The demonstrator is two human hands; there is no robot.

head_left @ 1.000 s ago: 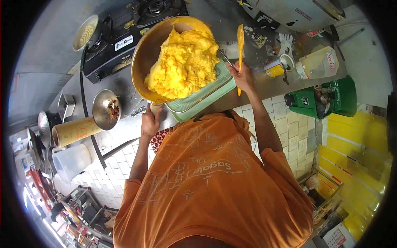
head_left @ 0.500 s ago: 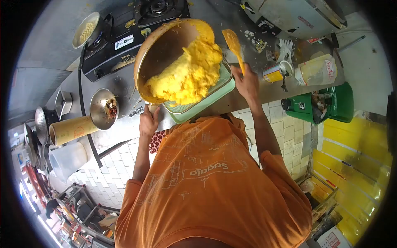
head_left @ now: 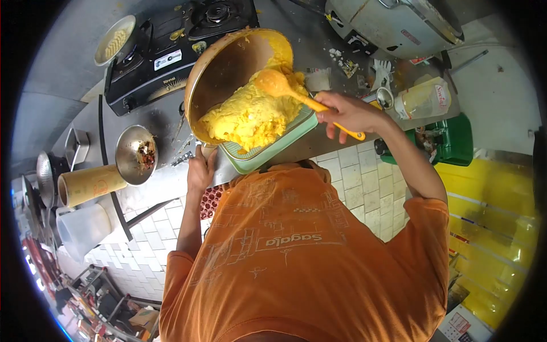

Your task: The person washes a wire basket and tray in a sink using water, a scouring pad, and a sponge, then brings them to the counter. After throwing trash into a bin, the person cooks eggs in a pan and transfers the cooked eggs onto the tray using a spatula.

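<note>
A large pan (head_left: 219, 65) is tilted over a green tray (head_left: 268, 157), with a yellow mass (head_left: 245, 117) heaped at its lower side and over the tray. My left hand (head_left: 200, 168) is closed round the pan's handle at the near-left rim. In my right hand (head_left: 350, 114) is an orange spatula (head_left: 307, 101), its broad end against the top of the yellow mass. A mesh surface shows inside the tray beside the mass; the rest of it is covered.
A black gas stove (head_left: 154, 74) with a small pan (head_left: 115, 41) stands back left. Left of the tray are a metal bowl (head_left: 135, 155) and a brown roll (head_left: 91, 185). To the right lie a can (head_left: 384, 98), a plastic bag (head_left: 423, 100) and a large metal appliance (head_left: 393, 28).
The pan has tipped further and the yellow mass has slid toward the tray. My right hand has left the tray's side and brought the spatula across onto the mass.
</note>
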